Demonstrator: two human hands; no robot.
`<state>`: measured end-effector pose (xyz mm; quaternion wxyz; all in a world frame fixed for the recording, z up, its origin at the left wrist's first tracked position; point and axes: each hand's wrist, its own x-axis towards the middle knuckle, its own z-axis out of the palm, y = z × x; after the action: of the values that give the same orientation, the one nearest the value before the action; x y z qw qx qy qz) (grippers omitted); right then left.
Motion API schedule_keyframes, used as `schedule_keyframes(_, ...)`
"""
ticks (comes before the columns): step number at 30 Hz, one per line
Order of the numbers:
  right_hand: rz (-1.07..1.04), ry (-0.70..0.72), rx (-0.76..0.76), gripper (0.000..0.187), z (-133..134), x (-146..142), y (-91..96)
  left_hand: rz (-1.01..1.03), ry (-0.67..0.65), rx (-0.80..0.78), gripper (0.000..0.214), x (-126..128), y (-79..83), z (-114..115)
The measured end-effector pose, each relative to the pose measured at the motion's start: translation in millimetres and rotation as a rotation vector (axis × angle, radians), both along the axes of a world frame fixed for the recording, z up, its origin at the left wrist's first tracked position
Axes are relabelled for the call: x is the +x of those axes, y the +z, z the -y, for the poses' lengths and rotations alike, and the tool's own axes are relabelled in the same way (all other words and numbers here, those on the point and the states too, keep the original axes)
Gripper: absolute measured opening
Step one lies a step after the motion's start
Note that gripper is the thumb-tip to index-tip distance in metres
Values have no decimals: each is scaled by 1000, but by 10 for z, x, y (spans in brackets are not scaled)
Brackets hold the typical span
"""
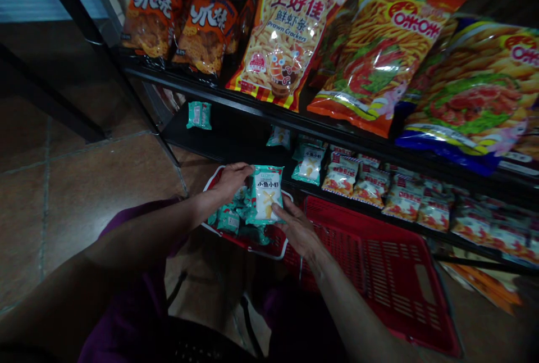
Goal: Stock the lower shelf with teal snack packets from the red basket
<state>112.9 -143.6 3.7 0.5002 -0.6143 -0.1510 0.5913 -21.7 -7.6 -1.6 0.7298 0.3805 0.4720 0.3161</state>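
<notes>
Black metal shelf unit (236,141), from 10 to 4 o'clock in my remote view, with small orange-and-white plastic snack packets (341,175) on its lower shelf. Large red slatted plastic basket (337,218) at 4 o'clock. Below the hands, a red plastic basket (275,239) with a slim white handle (275,257), containing loose turquoise plastic packets (229,219). Right hand (301,228), at 4 o'clock of the held packet: thumb over the printed front, fingers apparently closed to its thickness. Left hand (236,175), at 10 o'clock: fingers bent together at its upper corner; whether they pinch it, I cannot tell. Turquoise-and-white pillow-shaped plastic packet (267,194): between the hands, above the filled basket, printed face toward me. In my judgement, light pressure near the sealed edges serves best; squeezing the middle could crush the contents. Both hands should level it, leaving clearance from handle and shelf edge.
</notes>
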Motion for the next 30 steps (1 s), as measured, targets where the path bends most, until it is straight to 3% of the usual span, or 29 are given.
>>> schedule_keyframes(7,2,59,33,53,-10,29,7,-18,16,-5,8,-28,29,-52)
schedule_keyframes(16,113,198,69,48,9,14,15,-27,-344,197,16,-117,88,-72)
schedule_keyframes(24,101,252,65,51,-2,37,-73,-233,-311,380,23,-106,-69,-131)
schedule_keyframes(30,-8,221,49,45,-7,29,-48,-222,-306,195,22,-120,-27,-155)
